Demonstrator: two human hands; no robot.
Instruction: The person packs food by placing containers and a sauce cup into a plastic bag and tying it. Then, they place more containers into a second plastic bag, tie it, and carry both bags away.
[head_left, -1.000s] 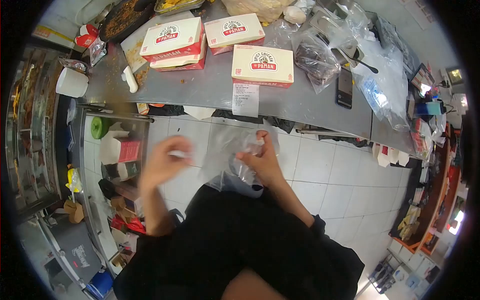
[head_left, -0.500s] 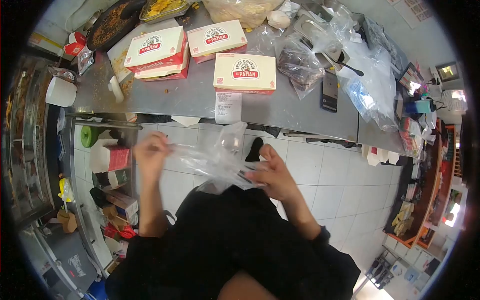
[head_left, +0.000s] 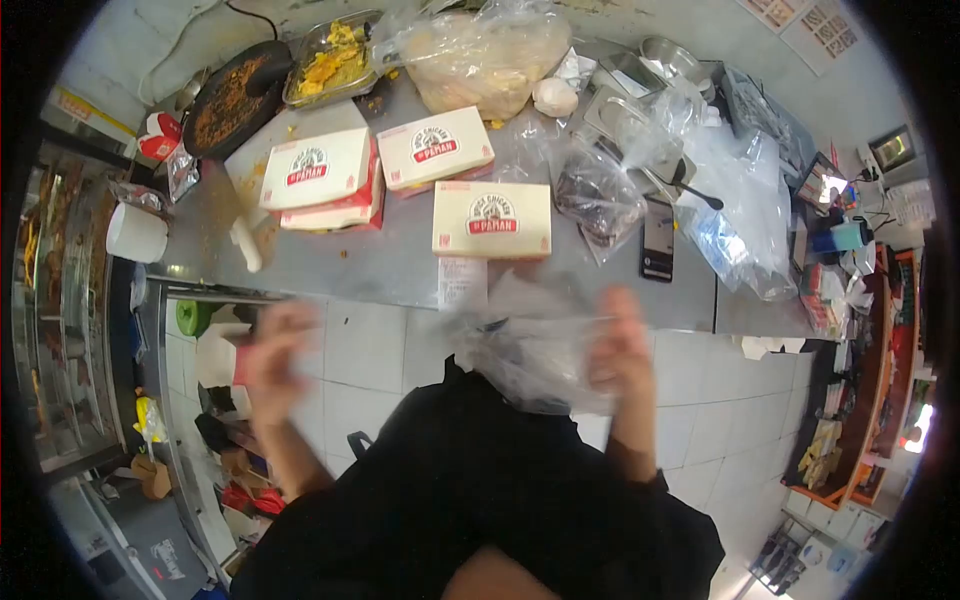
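A clear plastic bag hangs in front of the counter's edge, blurred by motion. My right hand is at the bag's right side and grips it. My left hand is apart from the bag, to its left, and its fingers are smeared by motion. Beyond the bag, a printed receipt lies partly under the nearest food box. Another box sits behind it, and two stacked boxes are to the left.
On the metal counter are a stone mortar, a tray of yellow food, a large filled bag, a phone and a bag of dark food. Shelves stand at the lower left.
My left hand has come away from the bag. My right hand has moved right with the bag, which looks wider. The counter appears lower in view.
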